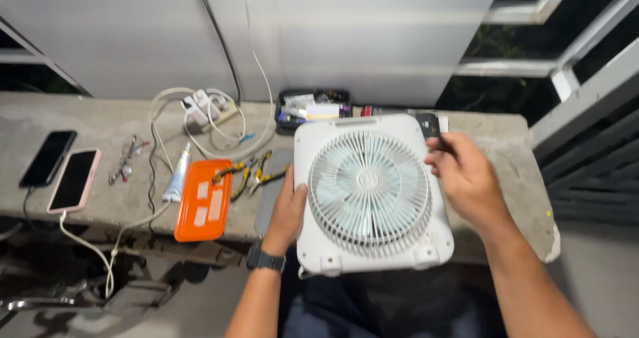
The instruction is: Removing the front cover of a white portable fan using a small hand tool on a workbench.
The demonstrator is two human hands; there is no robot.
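Fingers (291, 201) of the left hand (286, 218) clamp the white box fan (369, 195) at its 9 o'clock edge; right hand (466, 178) at 2 o'clock pinches a small dark part (429, 125). Fan lies grille-up on the desk (100, 208) edge. Likely light, rigid plastic; the grille looks flexible, so grip the frame sides. Black tray (313, 108) at 12 holds mixed small bits; orange case (203, 201) at 9 is shut.

The right hand (466, 178) is motion-blurred, its fingertips hiding part of a small dark object (429, 123) at the white fan (369, 195)'s upper right corner.
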